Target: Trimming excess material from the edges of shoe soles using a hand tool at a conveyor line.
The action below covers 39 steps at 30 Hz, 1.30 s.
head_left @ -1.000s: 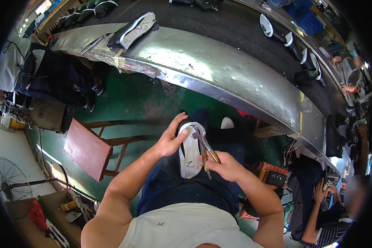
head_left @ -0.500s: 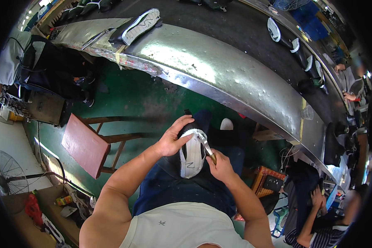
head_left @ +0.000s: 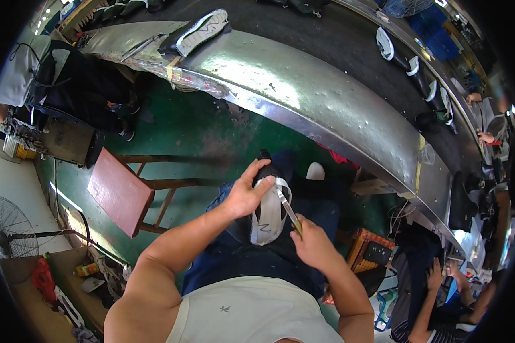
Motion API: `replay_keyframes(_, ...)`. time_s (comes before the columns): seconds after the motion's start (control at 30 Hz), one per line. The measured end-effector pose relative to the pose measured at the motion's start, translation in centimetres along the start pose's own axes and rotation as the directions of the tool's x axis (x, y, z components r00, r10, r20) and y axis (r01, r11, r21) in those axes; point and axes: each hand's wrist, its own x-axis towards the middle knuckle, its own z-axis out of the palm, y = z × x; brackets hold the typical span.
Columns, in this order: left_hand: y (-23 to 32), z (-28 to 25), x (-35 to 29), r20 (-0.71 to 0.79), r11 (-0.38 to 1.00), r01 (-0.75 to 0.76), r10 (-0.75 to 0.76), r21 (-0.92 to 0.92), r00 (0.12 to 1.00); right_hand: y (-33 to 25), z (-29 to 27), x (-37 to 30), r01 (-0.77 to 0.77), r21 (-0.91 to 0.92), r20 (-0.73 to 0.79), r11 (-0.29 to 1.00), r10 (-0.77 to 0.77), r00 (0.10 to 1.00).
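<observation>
A black shoe [head_left: 267,219] rests sole side up on my lap. Its underside is white with a dark pen mark, and a loose white strip rises along the far end. My left hand [head_left: 249,191] grips that far end, its thumb pressed on the white and its fingers wrapped round the dark side. In my right hand [head_left: 313,243] is a slim metal tool [head_left: 287,208] with a yellowish-brown handle; the shape of its tip is too small to make out. The tip meets the white strip at the shoe's right edge.
A metal-edged bench [head_left: 320,86] curves across the front, bearing another upturned shoe [head_left: 203,31] and a metal tool [head_left: 142,48]. A pink-topped stool [head_left: 120,191] stands at left, beyond a floor fan [head_left: 8,231]. Co-workers sit or stand at left and right.
The tool's tip has shifted slightly along the strip, and my right hand has moved a little down and right. My left thumb now lies further over the white underside.
</observation>
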Motion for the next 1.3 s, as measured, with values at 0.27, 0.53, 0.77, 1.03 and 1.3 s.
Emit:
replay_keyframes(0.27, 1.3, -2.0, -0.1, 0.097, 0.998, -0.042, 0.038, 0.038, 0.995, -2.0, -1.7, 0.1, 0.061, 0.492, -0.058, 0.868, -0.037, 0.998)
replay_keyframes(0.53, 0.9, -4.2, 0.0, 0.204, 0.998, 0.011, 0.003, -0.065, 0.979, -1.0, -1.5, 3.7, 0.094, 0.17, -0.098, 0.981, -0.078, 0.992)
replay_keyframes(0.77, -1.1, -0.7, -6.7, -0.025, 0.979, 0.121, -0.119, 0.166, 0.993, 1.7, 4.1, 6.5, 0.015, 0.198, -0.299, 0.98, 0.045, 0.953)
replay_keyframes(1.03, -1.6, 1.7, -7.7, 0.106, 0.991, -0.001, -0.014, 0.136, 0.994, 5.8, 5.2, 0.5, -0.056, 0.479, -0.231, 0.876, 0.187, 0.955)
replay_keyframes(1.3, 0.8, 0.8, -8.5, 0.456, 0.988, 0.004, -0.074, 0.154, 0.887, 5.0, 5.9, -4.3, -0.045, 0.515, -0.304, 0.856, 0.231, 0.924)
